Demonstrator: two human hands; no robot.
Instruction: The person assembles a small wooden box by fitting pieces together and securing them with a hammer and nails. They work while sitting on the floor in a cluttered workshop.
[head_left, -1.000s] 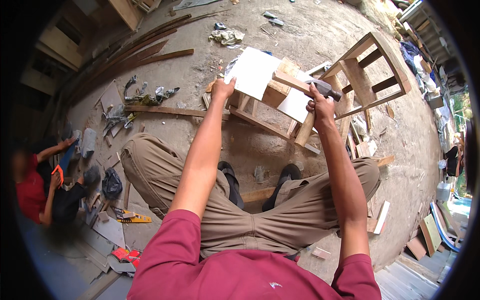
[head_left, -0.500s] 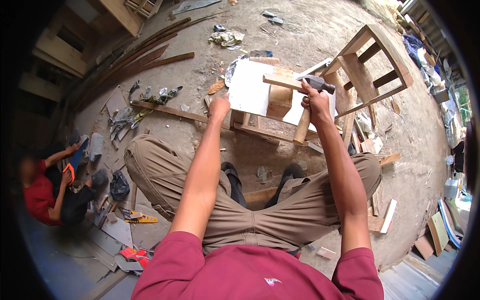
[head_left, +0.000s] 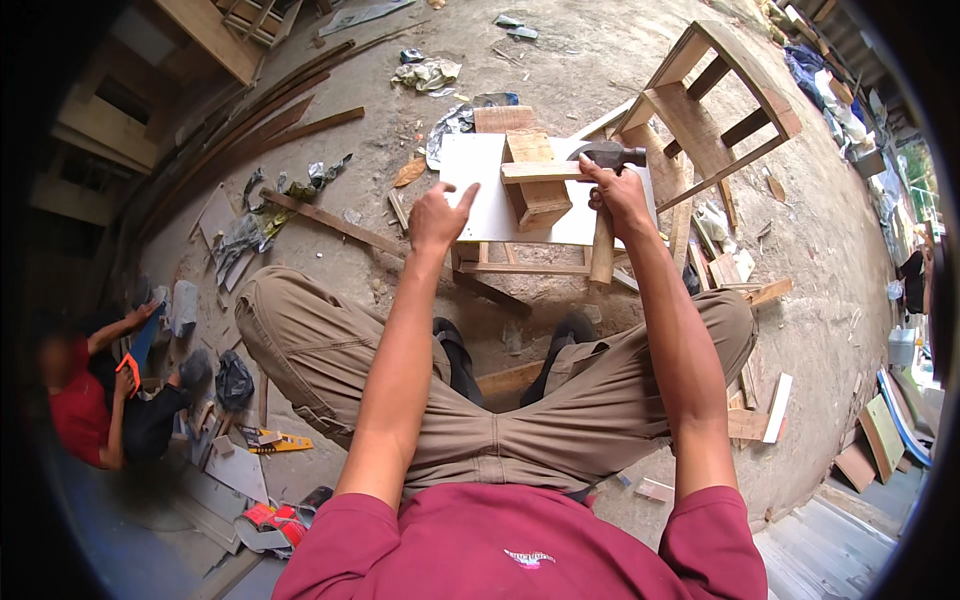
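My right hand [head_left: 622, 203] is closed round a claw hammer [head_left: 602, 250], its dark head up and its wooden handle pointing down toward me. A short wooden strip [head_left: 540, 172] juts left from the same hand, in front of a box-like wooden piece [head_left: 543, 207]. That piece rests on a white board [head_left: 470, 165], which lies over a low wooden frame [head_left: 525, 268]. By the board's left edge is my left hand [head_left: 437, 217], thumb and forefinger apart, holding nothing. Whether its fingertips touch the board I cannot tell.
A wooden chair-like frame [head_left: 715, 120] stands at the far right. A long plank [head_left: 345, 228] and crumpled wrappers [head_left: 245, 235] lie left on the ground. Further left, a person in red [head_left: 80, 395] holds an orange-handled saw [head_left: 140, 350]. Wood offcuts [head_left: 745, 425] lie right.
My left hand has come away from its grip at the board's left edge and its fingers have spread. The white board now sits straighter over the frame. My right hand still grips the hammer.
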